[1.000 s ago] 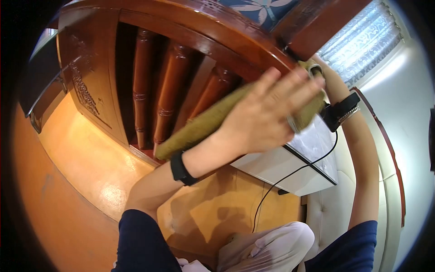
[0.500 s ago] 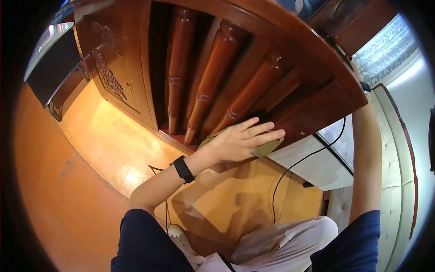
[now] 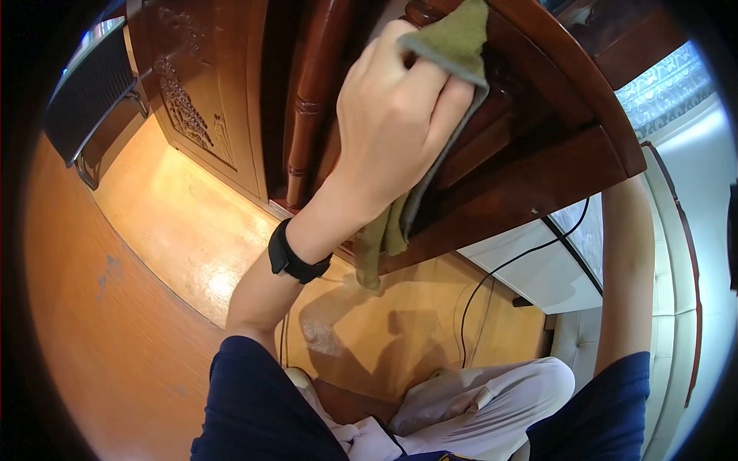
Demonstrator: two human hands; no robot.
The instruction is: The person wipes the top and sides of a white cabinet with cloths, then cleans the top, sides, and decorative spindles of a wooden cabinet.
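And here's the left hand (image 3: pixel 388 115), up against the dark wooden frame (image 3: pixel 507 219), its grip closed on the green cloth (image 3: pixel 453 38). The fingers curl into the fabric, likely to keep it bunched between fingertips and wood, while a loose end dangles below the wrist. Over on the right, the arm (image 3: pixel 626 261) reaches behind the frame, perhaps to brace it; that hand is hidden, so its grip I can't tell.
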